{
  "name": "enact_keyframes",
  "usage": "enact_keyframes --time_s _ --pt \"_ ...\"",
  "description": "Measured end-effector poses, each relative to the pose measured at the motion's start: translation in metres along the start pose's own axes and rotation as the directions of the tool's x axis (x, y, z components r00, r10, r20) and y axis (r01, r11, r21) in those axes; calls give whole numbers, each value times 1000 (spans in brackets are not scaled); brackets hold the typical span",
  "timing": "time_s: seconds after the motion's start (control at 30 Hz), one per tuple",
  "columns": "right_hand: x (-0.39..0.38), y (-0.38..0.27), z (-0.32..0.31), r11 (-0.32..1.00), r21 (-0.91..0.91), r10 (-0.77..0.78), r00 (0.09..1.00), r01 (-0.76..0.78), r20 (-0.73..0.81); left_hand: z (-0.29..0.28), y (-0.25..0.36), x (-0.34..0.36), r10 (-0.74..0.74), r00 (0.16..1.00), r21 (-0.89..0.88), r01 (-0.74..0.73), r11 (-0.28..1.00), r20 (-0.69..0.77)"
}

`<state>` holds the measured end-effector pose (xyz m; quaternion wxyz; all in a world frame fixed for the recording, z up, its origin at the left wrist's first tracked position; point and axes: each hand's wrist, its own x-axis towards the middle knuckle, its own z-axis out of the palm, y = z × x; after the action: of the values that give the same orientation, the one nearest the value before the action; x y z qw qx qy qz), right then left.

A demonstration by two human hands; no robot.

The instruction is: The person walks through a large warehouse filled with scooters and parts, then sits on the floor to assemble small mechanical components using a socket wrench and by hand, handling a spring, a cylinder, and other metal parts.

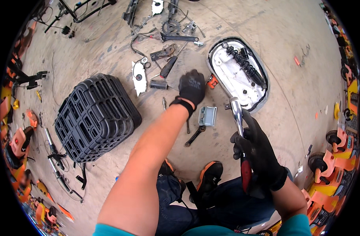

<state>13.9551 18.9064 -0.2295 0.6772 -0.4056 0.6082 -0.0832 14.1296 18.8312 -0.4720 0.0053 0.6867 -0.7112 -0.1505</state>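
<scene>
In my right hand (pixel 256 147), gloved in black, is a ratchet wrench (pixel 237 116) with a chrome head and a red and black handle; the fingers wrap its shaft and its head points away from me. My left hand (pixel 192 86), also gloved, is closed and low over the floor; whatever it may hold is hidden beneath it. Beside it lie an orange part (pixel 212 82), a black cylinder (pixel 159 84) and a screwdriver (pixel 169 67). A white oval tray-like shell (pixel 223 63) holds a black coil-spring shock absorber (pixel 246 67). Nearer me are a metal bracket (pixel 207 116) and a wrench (pixel 195 136).
A black slatted plastic crate (pixel 95 118) stands at the left. Beyond my left hand are a white jagged plate (pixel 139 78), a long black bar (pixel 180 38) and a socket (pixel 198 43). Orange and yellow vehicle parts (pixel 325 169) line the right side. My shoes (pixel 210 175) are close below.
</scene>
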Motion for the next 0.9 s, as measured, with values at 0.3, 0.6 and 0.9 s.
enact_keyframes --time_s 0.3,0.6,0.9 --pt "-49 17 -3 997 49 -54 993 59 -105 -3 -42 111 37 975 106 -14 994 -221" --pt "-66 44 -1 994 83 93 972 -76 -216 31 -52 165 177 963 22 -176 984 -201" --pt "-54 9 4 985 160 -27 971 67 -239 -34 -46 117 -6 947 -524 -172 834 -321"
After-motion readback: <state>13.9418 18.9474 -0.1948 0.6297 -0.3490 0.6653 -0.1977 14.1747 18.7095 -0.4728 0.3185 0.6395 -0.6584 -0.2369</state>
